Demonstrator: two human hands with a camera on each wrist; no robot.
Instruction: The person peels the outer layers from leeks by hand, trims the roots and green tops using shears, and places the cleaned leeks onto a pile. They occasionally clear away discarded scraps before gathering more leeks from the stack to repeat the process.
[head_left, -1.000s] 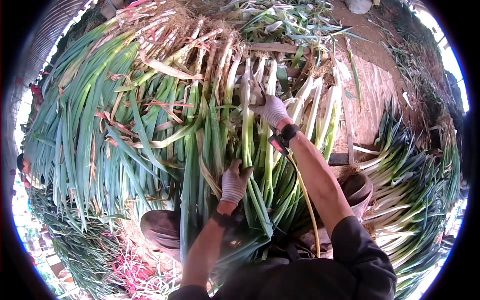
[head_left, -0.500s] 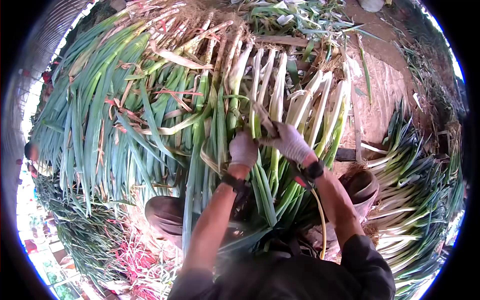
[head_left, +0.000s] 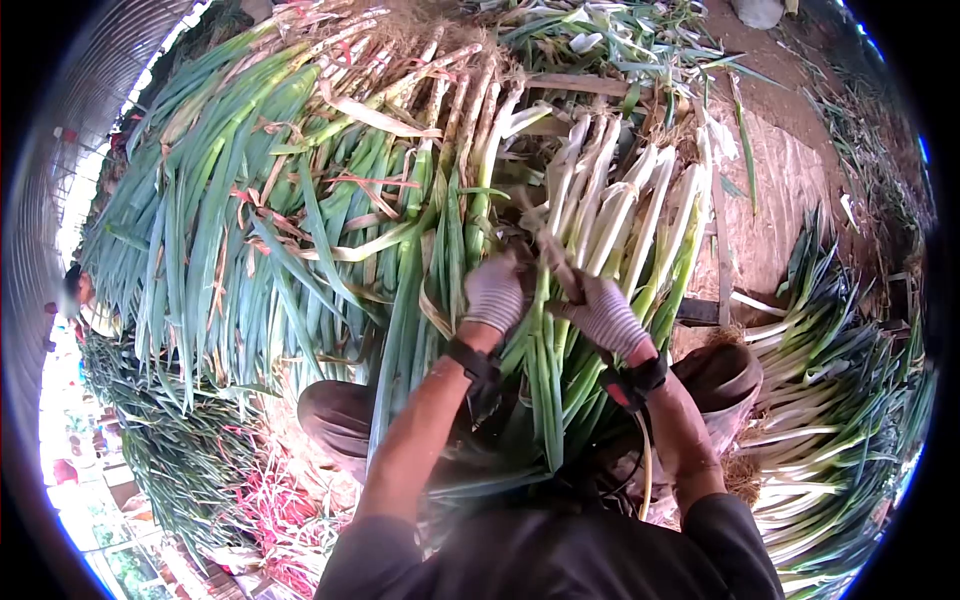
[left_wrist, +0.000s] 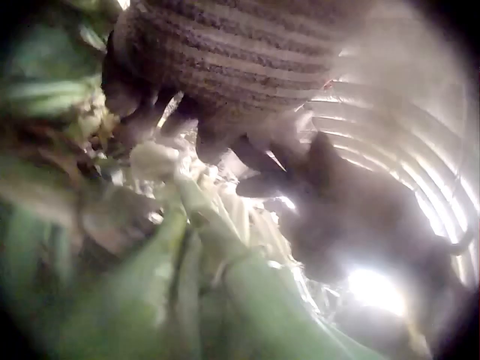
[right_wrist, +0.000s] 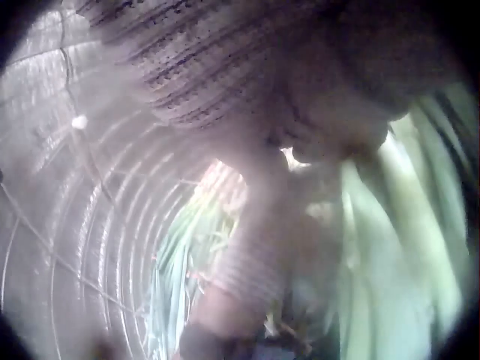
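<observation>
Long green onions with white, peeled-looking stalks [head_left: 618, 215] lie side by side before the person, roots away from the body. My left hand [head_left: 497, 290], in a striped knit glove, is beside the lower green part of these stalks. Its fingers [left_wrist: 217, 142] reach in among stems [left_wrist: 247, 292] in the left wrist view; I cannot tell what they grip. Close to its right, my gloved right hand [head_left: 605, 312] pinches a brownish strip of dry leaf [head_left: 557, 262] that lies across the stalks. Blur hides the fingertips in the right wrist view.
A big heap of unpeeled green onions [head_left: 250, 250] covers the left, roots at the back. White-stalked onions [head_left: 800, 450] are piled at the right. Leaf scraps [head_left: 600, 40] lie behind. The person's knees [head_left: 725, 380] flank the work, and a yellow cable [head_left: 647, 465] hangs from the right wrist.
My right hand has come down from the white stalks toward my body, beside the left hand, which has moved up to meet it. Several white stalks now sit bunched farther right. The head view has shifted.
</observation>
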